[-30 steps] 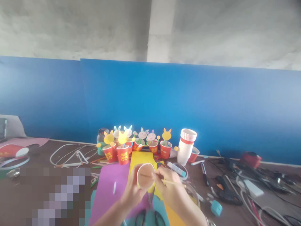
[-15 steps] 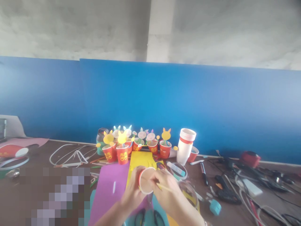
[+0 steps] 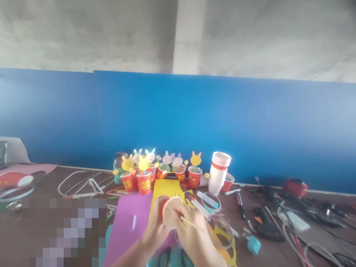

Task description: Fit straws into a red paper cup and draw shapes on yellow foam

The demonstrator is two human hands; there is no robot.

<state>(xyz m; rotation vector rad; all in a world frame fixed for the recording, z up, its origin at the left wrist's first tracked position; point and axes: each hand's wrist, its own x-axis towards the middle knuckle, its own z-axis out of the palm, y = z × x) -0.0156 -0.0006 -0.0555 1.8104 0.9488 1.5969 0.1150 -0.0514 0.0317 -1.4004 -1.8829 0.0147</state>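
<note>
My left hand (image 3: 155, 224) is wrapped round the side of a red paper cup (image 3: 168, 219), its pale round end turned up toward me. My right hand (image 3: 191, 228) grips a thin, light wooden stick (image 3: 194, 224) like a pencil, its fingertips at the cup's round end. The stick's tip is hidden by the fingers. Under the hands lie a purple sheet (image 3: 129, 213) and a yellow sheet (image 3: 168, 185). Below the cup, scissors (image 3: 164, 256) show dark handles, partly covered by my forearms.
Several red cups (image 3: 144, 184) with paper animal heads stand at the back. Right of them rises a white cup stack (image 3: 217, 176). Tape rolls (image 3: 231, 239), a marker (image 3: 240, 204), a glue gun (image 3: 268, 226) and cables lie to the right. A blue partition (image 3: 178, 111) closes the back.
My right hand has shifted slightly down and left, with the wrist drawn inward, uncovering more of the clear tape roll and yellow paper. The cup has tilted a little in my left hand.
</note>
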